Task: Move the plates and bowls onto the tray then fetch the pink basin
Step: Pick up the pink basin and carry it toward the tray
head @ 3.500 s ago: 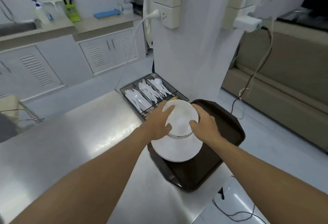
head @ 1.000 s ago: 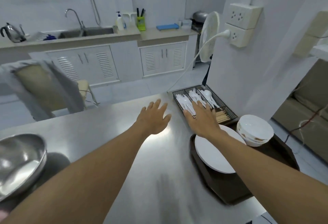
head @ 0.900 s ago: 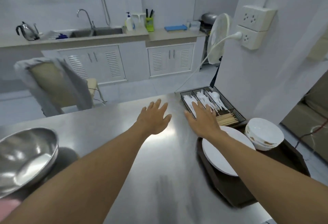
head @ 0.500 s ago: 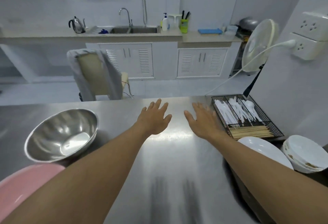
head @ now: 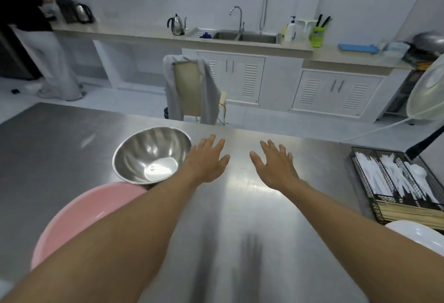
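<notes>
Head view shows the pink basin (head: 79, 221) lying low on the left of the steel surface (head: 240, 206), on the near side of the metal mixing bowl (head: 151, 155) and seemingly touching or just under that bowl's near edge; the contact itself is hard to make out. The left forearm crosses over the basin's right part, so only its left rim and some of the inner slope show.

It looks like moulded plastic: probably light, fairly stiff but with a rim that could flex, and smooth enough to slip in a one-sided pinch. Whether anything is inside it cannot be told, since the bottom is hidden. A sound hold, I judge, would be at two opposite points of the rim, thumbs over the lip and fingers beneath, lifting level. Because the metal bowl sits close against it, the basin may need to be drawn towards the person first so the bowl is not knocked or dragged.

Both hands are empty. The left hand (head: 206, 161) hovers with fingers spread just to the right of the metal bowl, beyond the basin. The right hand (head: 274, 165) is likewise flat and splayed, farther right of the bowl, well apart from the basin.

Far to the right of the bowl stands a wire cutlery basket (head: 398, 182), and by its near corner a white plate (head: 418, 234) peeps in at the frame's edge; the tray under it is not visible.
</notes>
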Demonstrator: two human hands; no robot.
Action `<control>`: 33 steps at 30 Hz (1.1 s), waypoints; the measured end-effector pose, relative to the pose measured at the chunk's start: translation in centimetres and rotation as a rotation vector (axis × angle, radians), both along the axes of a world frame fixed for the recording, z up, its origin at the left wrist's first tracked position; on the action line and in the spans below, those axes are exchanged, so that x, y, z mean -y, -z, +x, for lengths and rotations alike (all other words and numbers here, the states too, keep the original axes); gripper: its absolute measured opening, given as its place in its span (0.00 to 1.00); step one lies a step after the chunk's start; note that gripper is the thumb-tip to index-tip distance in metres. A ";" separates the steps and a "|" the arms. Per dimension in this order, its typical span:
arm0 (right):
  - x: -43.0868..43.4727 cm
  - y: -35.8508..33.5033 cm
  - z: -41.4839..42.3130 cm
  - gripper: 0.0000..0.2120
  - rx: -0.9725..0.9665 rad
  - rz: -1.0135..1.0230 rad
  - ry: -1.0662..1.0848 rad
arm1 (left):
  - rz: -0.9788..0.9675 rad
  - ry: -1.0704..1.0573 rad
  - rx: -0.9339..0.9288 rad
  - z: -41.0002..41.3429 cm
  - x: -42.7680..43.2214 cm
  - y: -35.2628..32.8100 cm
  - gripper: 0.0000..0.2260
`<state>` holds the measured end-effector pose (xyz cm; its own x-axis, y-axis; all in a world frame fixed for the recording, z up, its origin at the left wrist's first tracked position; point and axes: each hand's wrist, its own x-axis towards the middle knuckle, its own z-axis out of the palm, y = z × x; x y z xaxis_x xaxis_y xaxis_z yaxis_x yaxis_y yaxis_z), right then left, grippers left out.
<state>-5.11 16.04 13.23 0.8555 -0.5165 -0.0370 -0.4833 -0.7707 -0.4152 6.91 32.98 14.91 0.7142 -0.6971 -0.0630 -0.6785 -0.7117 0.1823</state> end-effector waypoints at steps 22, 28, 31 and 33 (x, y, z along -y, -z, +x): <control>-17.9 4.4 10.9 0.29 -0.015 0.221 -0.500 | 0.019 -0.486 -0.074 2.9 -22.1 5.5 0.26; -22.0 6.6 10.9 0.25 -0.103 0.299 -0.618 | 0.061 -0.635 -0.184 0.4 -27.2 9.0 0.27; -23.7 8.3 11.3 0.27 -0.191 0.288 -0.673 | 0.093 -0.717 -0.232 -1.0 -29.7 10.9 0.28; -24.6 9.5 11.5 0.31 -0.253 0.255 -0.687 | 0.143 -0.776 -0.232 -1.8 -31.3 11.9 0.28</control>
